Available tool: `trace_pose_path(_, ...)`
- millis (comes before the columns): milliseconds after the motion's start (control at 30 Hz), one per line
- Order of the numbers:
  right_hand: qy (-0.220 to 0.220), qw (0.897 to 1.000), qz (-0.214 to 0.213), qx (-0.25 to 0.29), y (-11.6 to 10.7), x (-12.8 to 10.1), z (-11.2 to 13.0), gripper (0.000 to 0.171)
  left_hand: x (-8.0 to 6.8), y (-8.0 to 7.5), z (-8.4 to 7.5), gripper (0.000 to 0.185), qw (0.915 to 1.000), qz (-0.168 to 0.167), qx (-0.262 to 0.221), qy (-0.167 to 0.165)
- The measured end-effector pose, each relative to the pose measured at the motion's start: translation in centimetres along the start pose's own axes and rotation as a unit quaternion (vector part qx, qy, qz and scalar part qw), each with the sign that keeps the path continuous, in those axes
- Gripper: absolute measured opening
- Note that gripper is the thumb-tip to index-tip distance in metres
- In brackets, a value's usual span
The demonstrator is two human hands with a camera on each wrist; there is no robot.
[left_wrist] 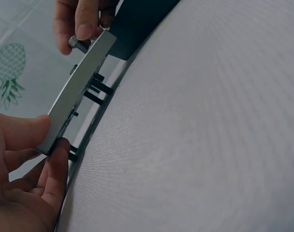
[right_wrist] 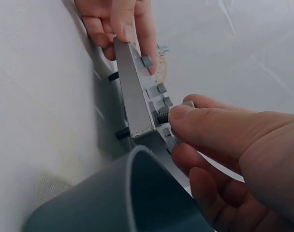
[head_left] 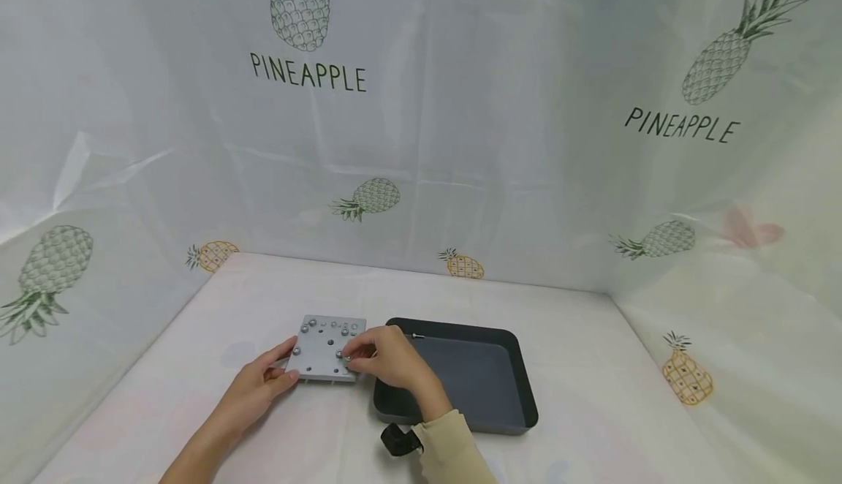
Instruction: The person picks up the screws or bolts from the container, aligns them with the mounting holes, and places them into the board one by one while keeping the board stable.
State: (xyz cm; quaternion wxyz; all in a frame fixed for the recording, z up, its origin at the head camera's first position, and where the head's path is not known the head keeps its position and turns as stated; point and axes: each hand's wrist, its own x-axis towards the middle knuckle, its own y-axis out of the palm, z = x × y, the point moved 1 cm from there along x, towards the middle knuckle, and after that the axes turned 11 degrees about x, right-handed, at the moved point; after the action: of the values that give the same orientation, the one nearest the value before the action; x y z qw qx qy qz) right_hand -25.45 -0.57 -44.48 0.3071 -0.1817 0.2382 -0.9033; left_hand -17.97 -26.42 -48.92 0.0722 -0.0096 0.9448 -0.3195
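A silver metal plate (head_left: 314, 361) with several holes and bolts is held slightly above the white cloth; bolt ends (left_wrist: 101, 87) stick out beneath it. My left hand (head_left: 255, 385) grips its left edge between thumb and fingers. At the plate's right side, my right hand (head_left: 389, 356) pinches a bolt (right_wrist: 162, 117) between thumb and index finger. Its threaded shank meets the plate's upper face, but how deep it sits in a hole I cannot tell. Other bolt heads (right_wrist: 161, 88) stand out of the plate near these fingers.
Just right of the plate lies a dark grey tray (head_left: 454, 329), its wall close beneath my right hand. One small screw (head_left: 417, 336) is in the tray's far left corner. A pineapple-print curtain (head_left: 460, 140) hangs behind the cloth-covered table (head_left: 572, 352).
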Motion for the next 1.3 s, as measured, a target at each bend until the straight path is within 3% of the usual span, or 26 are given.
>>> trace_pose_path(600, 0.009, 1.0, 0.03, 0.002, 0.1, 0.54, -0.5, 0.015, -0.18, -0.11, 0.17, 0.075, 0.9999, 0.001, 0.009, -0.006)
trace_pose_path(1300, 0.008, 1.0, 0.013, 0.001, 0.09, 0.26, -0.59, 0.014, 0.06, 0.11, -0.05, 0.075, 1.0, 0.006, 0.007, 0.002)
